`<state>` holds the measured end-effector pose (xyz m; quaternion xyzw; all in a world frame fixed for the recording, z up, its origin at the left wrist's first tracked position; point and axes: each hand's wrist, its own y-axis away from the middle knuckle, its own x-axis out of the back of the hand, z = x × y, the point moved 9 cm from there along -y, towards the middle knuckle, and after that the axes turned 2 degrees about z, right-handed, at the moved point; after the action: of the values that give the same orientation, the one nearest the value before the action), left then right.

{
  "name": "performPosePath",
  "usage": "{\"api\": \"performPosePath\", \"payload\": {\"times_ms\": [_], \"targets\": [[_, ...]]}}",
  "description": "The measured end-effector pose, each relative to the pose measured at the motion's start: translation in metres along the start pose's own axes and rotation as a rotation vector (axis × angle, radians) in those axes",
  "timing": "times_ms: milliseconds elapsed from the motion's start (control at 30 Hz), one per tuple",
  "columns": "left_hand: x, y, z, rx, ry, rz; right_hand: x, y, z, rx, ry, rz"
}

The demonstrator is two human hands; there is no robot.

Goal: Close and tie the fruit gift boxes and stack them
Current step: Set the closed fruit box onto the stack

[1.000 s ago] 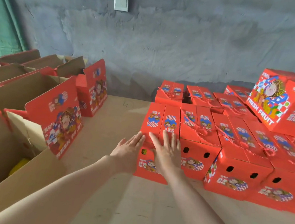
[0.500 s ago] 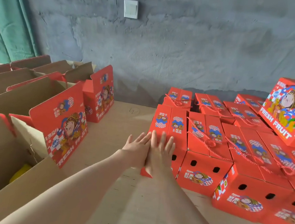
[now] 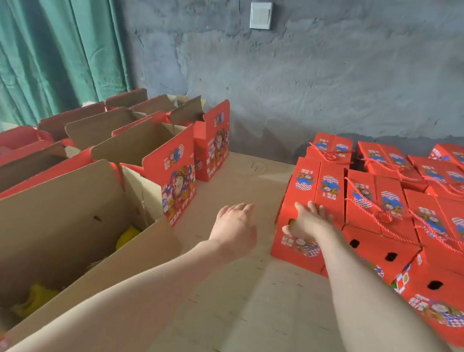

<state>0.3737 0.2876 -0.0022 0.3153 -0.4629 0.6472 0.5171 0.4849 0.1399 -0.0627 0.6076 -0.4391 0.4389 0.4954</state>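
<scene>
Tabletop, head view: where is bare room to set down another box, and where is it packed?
Bare tabletop runs as a lane from the wall toward the camera, between the open boxes on the left and the closed boxes on the right; the left hand hovers over it. Both box groups are crowded.

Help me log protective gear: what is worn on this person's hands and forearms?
Nothing visible. The left hand and right hand are bare, without gloves, and no ring, watch or wristband shows. No sleeve appears on the left forearm or right forearm up to the picture's edge.
</scene>
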Motion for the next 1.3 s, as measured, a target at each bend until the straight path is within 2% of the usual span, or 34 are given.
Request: {"api": "performPosePath", "payload": {"times_ms": [67, 133, 233, 333, 400, 533, 700, 833, 1000, 1133, 1300], "targets": [[0.029, 0.022, -0.016, 0.014, 0.039, 0.091, 0.014, 0.025, -0.017, 0.012, -0.024, 0.164], [0.065, 0.046, -0.042, 0.068, 0.105, 0.199, 0.006, 0.064, -0.061, 0.207, -0.169, 0.266], [0.112, 0.085, -0.095, 0.211, 0.177, 0.307, -0.028, 0.130, -0.160, 0.604, -0.261, 0.202], [0.146, 0.123, -0.147, 0.333, 0.172, 0.375, -0.049, 0.175, -0.255, 0.847, -0.213, 0.226], [0.159, 0.148, -0.178, 0.420, 0.139, 0.371, -0.062, 0.193, -0.305, 0.936, -0.105, 0.242], [0.160, 0.183, -0.214, 0.455, 0.081, 0.211, -0.089, 0.198, -0.343, 0.926, 0.126, 0.119], [0.138, 0.214, -0.228, 0.430, -0.043, -0.088, -0.084, 0.201, -0.333, 0.875, 0.198, 0.103], [0.110, 0.228, -0.213, 0.295, -0.134, -0.289, -0.088, 0.209, -0.311, 0.823, 0.254, 0.100], [0.087, 0.222, -0.169, 0.116, -0.051, -0.298, -0.087, 0.225, -0.228, 0.679, 0.179, 0.056], [0.059, 0.218, -0.102, -0.051, 0.024, -0.318, -0.080, 0.249, -0.139, 0.549, 0.124, 0.049], [0.022, 0.227, -0.017, -0.169, 0.080, -0.362, -0.073, 0.291, -0.043, 0.422, 0.055, 0.052]]}}
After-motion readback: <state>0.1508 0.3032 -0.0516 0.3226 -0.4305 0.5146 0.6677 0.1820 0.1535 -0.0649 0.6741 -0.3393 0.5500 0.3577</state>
